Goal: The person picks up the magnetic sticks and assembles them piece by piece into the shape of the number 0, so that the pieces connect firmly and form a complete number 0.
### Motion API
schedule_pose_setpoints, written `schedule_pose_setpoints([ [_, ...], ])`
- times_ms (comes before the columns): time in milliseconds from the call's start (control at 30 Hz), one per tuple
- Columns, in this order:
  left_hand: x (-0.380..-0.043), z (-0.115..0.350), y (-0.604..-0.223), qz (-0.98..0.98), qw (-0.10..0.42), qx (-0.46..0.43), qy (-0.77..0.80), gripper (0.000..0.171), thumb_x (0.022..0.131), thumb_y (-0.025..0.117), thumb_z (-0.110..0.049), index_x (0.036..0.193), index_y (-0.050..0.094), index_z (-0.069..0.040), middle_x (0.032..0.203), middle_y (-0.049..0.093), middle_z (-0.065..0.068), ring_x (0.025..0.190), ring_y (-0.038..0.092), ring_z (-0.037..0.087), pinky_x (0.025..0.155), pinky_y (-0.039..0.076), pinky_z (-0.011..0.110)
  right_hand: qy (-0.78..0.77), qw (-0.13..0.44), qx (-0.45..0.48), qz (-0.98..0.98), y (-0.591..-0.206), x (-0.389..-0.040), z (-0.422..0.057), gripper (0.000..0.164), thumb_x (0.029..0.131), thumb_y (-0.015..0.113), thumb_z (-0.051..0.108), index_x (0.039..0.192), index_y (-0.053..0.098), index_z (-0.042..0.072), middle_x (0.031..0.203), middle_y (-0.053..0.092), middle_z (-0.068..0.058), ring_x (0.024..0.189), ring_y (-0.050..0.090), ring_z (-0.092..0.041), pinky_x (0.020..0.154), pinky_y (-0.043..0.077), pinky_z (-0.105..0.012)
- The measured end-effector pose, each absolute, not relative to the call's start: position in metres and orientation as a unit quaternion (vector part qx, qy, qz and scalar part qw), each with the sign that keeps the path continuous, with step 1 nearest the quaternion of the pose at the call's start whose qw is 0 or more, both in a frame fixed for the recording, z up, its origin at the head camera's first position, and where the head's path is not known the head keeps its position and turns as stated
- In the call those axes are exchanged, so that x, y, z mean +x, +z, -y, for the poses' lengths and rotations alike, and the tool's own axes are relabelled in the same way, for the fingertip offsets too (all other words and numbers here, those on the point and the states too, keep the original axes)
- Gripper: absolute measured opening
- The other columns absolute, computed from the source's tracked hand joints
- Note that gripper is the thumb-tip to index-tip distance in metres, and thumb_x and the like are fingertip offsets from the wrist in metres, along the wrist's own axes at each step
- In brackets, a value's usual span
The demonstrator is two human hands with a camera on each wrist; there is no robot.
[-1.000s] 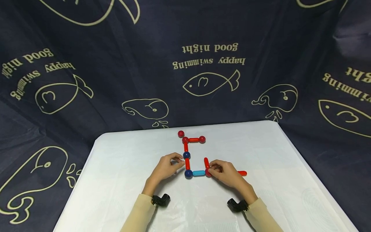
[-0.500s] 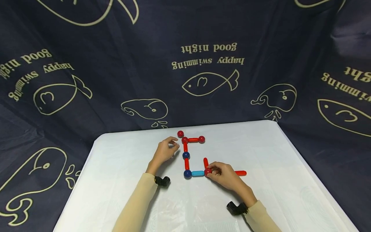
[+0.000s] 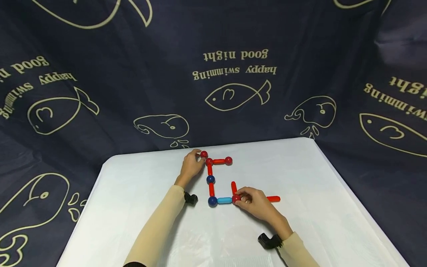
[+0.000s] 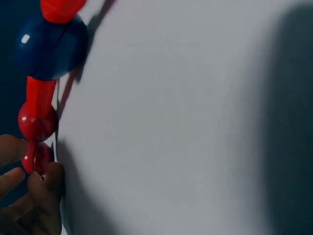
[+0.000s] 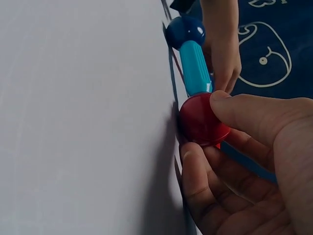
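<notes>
On the white table lies a figure of toy balls and rods. My left hand (image 3: 192,164) has its thumb and finger around the loose red ball (image 3: 204,154) at the far left corner, beside the joined red corner ball (image 3: 209,161). From that corner, red rods (image 3: 209,170) and a dark blue ball (image 3: 210,179) run down to another dark blue ball (image 3: 212,201). A light blue rod (image 3: 224,200) links this one to a red ball (image 5: 199,120), which my right hand (image 3: 258,203) pinches. A red rod (image 3: 234,187) points away from that ball.
A short red rod (image 3: 218,161) at the far side ends in a red ball (image 3: 228,160). Another red rod (image 3: 274,199) lies right of my right hand. A dark printed cloth (image 3: 160,81) hangs behind the table (image 3: 333,222).
My left hand has left the side of the middle blue ball, moved toward the far edge and taken hold of the loose red ball. My right hand stays at its red ball.
</notes>
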State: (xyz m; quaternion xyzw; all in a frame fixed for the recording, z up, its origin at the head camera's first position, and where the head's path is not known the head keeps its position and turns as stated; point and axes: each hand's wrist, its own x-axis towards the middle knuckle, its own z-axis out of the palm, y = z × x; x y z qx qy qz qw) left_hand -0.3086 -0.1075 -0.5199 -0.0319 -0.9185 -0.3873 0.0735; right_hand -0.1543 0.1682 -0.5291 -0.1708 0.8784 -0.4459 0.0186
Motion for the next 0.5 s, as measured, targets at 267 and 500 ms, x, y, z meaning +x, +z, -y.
schedule_pose_setpoints([
  [267,-0.3140,0.1081,-0.5211,0.928,0.072,-0.032,-0.364,0.033,0.096,0.071,-0.018,0.127,0.068,-0.011,0.115,0.073,0.015,0.110,0.067,0.033,0.095,0.054,0.051,-0.447,0.017,-0.182,-0.876,-0.5281,-0.1556,-0.1686,0.023,0.088,0.082,0.016,0.109,0.073,0.013,0.084,0.066,0.008,0.072,0.059,-0.005,0.065,0.053,-0.021],
  [500,-0.3125,0.1080,-0.5269,0.912,0.072,-0.022,-0.403,0.027,0.095,0.073,-0.020,0.119,0.069,-0.008,0.107,0.077,0.014,0.106,0.068,0.032,0.094,0.053,0.049,-0.444,0.016,-0.180,-0.877,-0.5275,-0.1548,-0.1696,0.022,0.089,0.081,0.015,0.109,0.073,0.012,0.084,0.066,0.006,0.071,0.059,-0.005,0.065,0.053,-0.021],
])
